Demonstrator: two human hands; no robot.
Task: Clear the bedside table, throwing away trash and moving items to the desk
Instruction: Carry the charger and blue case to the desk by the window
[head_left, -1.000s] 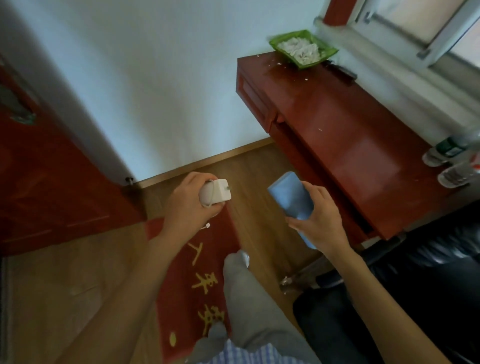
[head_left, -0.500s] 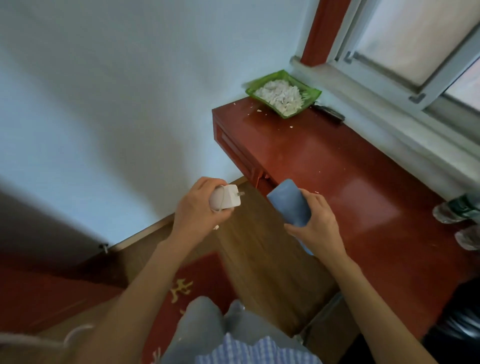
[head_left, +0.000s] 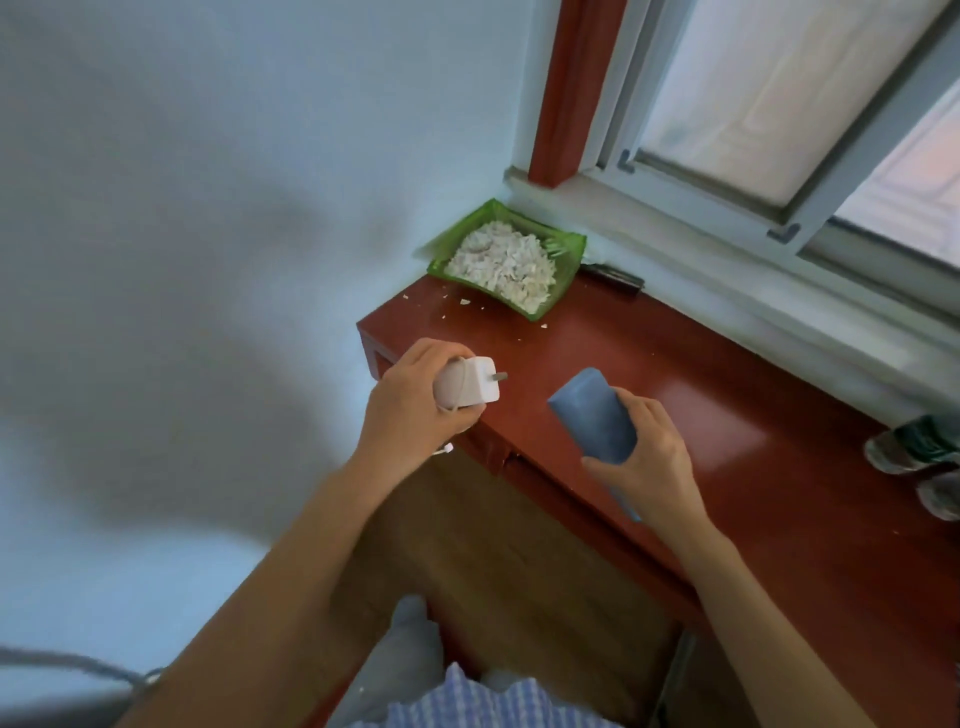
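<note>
My left hand (head_left: 410, 410) grips a white charger plug (head_left: 470, 388) with its cable wound round it, prongs pointing right, above the left front corner of the red desk (head_left: 691, 395). My right hand (head_left: 649, 457) holds a blue phone (head_left: 595, 415), back side up and tilted, over the desk's front edge. The two hands are apart, side by side.
A green dish (head_left: 563, 249) of pale shells stands in the desk's back left corner, with crumbs scattered before it. A dark flat object (head_left: 613, 276) lies beside it under the window sill. Two plastic bottles (head_left: 919, 447) lie at the right edge. Wood floor lies below.
I have stepped closer to the desk. Both hands, still holding the plug and the phone, have moved forward from over the floor to over the desk's front edge.
</note>
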